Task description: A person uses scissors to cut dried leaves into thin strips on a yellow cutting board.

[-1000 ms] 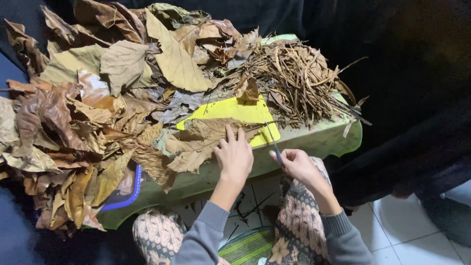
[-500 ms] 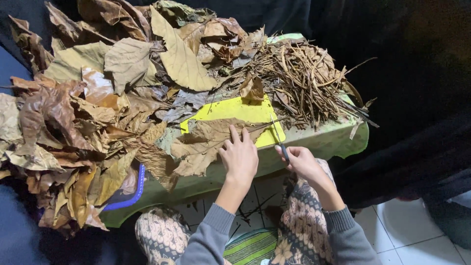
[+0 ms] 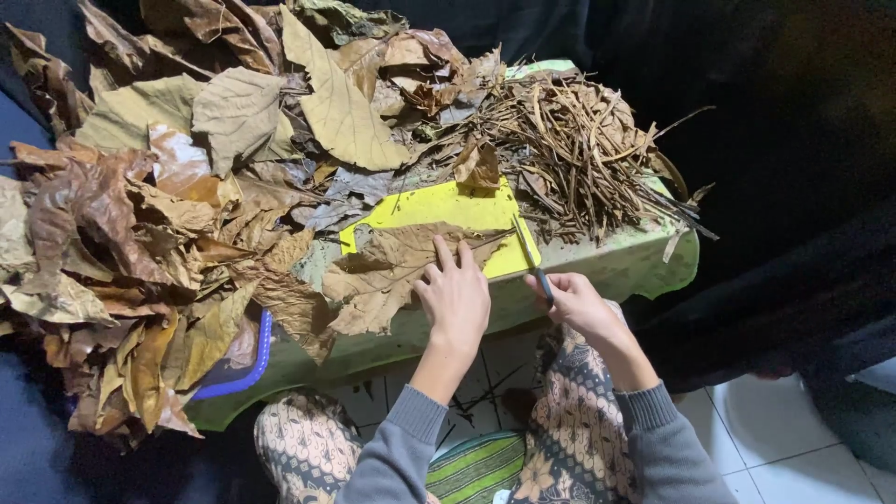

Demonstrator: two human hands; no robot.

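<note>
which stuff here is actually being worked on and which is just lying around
In use:
left hand pressing flat the dry leaf
right hand holding the knife
yellow cutting board under the leaf

Lying about:
heap of dry leaves
pile of stems
green table

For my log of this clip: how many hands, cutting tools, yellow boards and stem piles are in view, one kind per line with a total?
Hands: 2, the left hand flat on a dry leaf, the right hand with its grip on a knife
Knives: 1
Yellow cutting boards: 1
Piles of stems: 1
Total: 5
</note>
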